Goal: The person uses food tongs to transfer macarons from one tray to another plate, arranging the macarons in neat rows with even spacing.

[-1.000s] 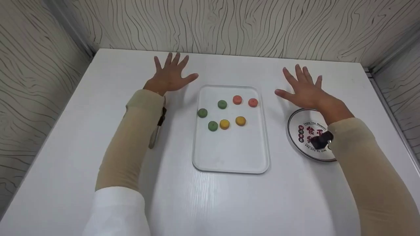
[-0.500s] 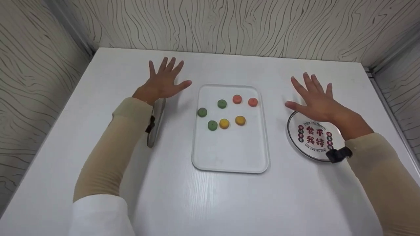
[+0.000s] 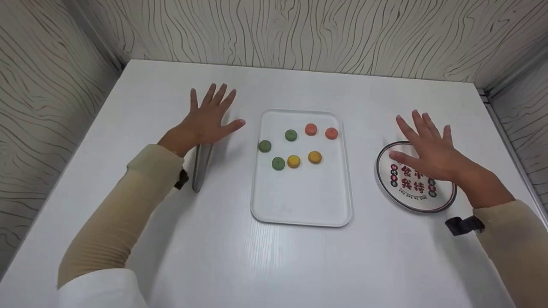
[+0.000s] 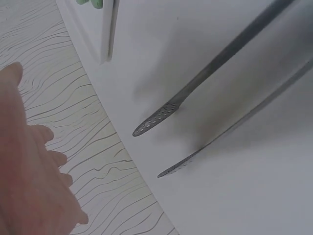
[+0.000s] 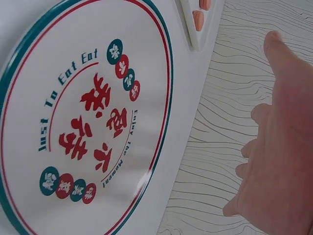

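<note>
My left hand (image 3: 207, 122) hovers with spread fingers above a pair of metal tongs (image 3: 200, 171), hiding their far end. Two separated arms and perforated tips of the tongs (image 4: 215, 63) show in the left wrist view. Fingers spread too, my right hand (image 3: 436, 152) is over a round plate (image 3: 411, 201) with red lettering and a dark rim. Neither hand holds anything. Between them lies a white tray (image 3: 299, 201) bearing small round macaron-like pieces: three green (image 3: 278, 163), two yellow (image 3: 314, 157) and two orange-red (image 3: 311, 129).
Everything stands on a white table (image 3: 265, 265). A wood-grain patterned panel (image 3: 299, 34) rises behind its far edge, with similar panels at both sides. Black straps (image 3: 464, 224) sit at both wrists.
Both hands have drawn back toward the person and apart, the left one leftward, the right one rightward over the plate. Tongs, tray, pieces and plate have stayed put.
</note>
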